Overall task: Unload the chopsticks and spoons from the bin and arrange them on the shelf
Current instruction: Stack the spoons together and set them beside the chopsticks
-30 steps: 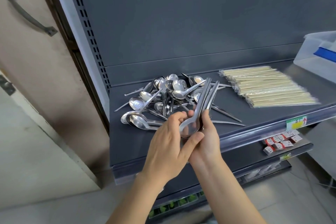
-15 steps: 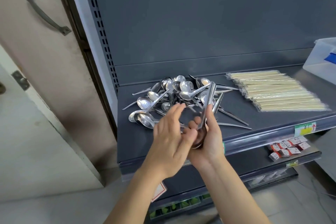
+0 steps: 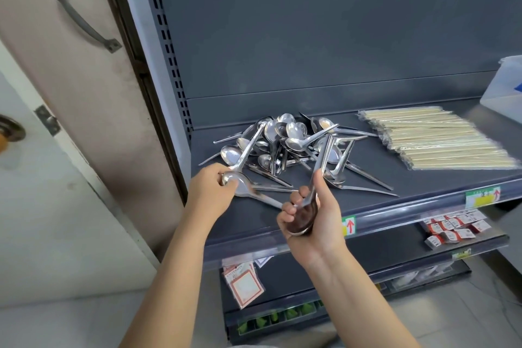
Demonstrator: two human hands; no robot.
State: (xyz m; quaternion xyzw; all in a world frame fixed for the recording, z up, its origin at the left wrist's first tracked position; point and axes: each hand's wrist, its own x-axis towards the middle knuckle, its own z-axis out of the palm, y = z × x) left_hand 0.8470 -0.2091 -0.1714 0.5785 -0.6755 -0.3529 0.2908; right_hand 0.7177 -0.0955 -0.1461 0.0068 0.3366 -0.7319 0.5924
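Left hand (image 3: 210, 192): I pinch one spoon (image 3: 240, 186) at the pile's (image 3: 291, 141) 8 o'clock.
Right hand (image 3: 313, 217): I clasp stacked spoons (image 3: 320, 161), handles toward 12.

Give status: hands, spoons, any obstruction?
Left hand grips one spoon at pile edge. Right hand holds stacked spoons, handles up. Pile tangled on shelf, chopsticks beside it; nothing blocking.

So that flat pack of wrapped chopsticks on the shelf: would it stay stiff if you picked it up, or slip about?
Probably stiff lengthwise, since the wrapped chopsticks lie straight and parallel. The clear, glossy wrapping looks slippery, so single packs may slide out of a loose grip. It is likely light for its size, being thin pale sticks rather than metal.
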